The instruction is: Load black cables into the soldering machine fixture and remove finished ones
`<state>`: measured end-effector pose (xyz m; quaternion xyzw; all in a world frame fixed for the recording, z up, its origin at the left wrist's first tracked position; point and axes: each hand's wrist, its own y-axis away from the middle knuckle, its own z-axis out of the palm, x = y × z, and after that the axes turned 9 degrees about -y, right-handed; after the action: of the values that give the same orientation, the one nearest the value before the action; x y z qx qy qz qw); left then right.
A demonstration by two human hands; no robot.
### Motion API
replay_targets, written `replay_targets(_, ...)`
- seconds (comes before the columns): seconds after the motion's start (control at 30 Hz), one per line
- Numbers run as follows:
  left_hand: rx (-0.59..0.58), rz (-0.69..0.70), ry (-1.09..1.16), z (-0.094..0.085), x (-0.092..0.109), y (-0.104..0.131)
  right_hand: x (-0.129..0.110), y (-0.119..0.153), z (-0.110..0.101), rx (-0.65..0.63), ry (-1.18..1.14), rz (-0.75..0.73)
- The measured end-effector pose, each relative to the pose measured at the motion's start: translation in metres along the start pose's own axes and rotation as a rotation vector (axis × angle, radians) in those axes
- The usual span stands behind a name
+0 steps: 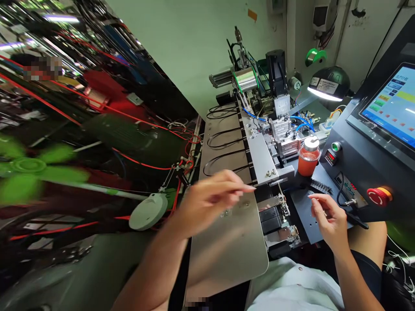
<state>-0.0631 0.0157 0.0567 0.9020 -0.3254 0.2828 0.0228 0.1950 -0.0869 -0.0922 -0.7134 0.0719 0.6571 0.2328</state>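
My left hand [215, 196] hangs over the metal plate, slightly smeared by motion. Its fingers are drawn together and point right towards the slotted fixtures; what the fingertips hold, if anything, is too small to name. Beneath and right of it, a clamp-like fixture [283, 204] and a similar nearer fixture [293, 233] sit along the machine's rail. Over the dark flat panel, my right hand [332, 220] has curled fingers, with thumb and index finger close together. A tiny pale speck shows by its index fingertip, but I cannot make out what it is.
A bottle of red liquid [308, 162] stands beside a black brush [320, 187]. Behind are a solder wire spool [246, 80] and a lit lamp [329, 84]. The control box at right carries a touchscreen [394, 106] and a red emergency button [379, 195]. A green fan [30, 166] is at left.
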Motion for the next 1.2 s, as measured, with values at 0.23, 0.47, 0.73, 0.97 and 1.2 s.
replay_targets(0.23, -0.149, 0.005, 0.182, 0.110, 0.017, -0.023, -0.009, 0.005, 0.014, -0.175, -0.091, 0.056)
replay_targets(0.47, -0.112, 0.071, 0.061, 0.118, 0.012, -0.012, -0.007, -0.003, 0.020, -0.259, -0.122, 0.109)
replay_targets(0.73, -0.100, -0.021, 0.356, 0.122, 0.025, -0.010, -0.006, 0.005, 0.037, 0.029, -0.057, -0.350)
replay_targets(0.97, -0.147, -0.135, 0.528, 0.124, 0.028, -0.006, -0.004, 0.011, 0.053, 0.140, 0.037, -0.416)
replay_targets(1.2, -0.168, -0.172, 0.134, 0.114, 0.007, -0.017, -0.002, 0.004, 0.031, 0.030, 0.067, -0.101)
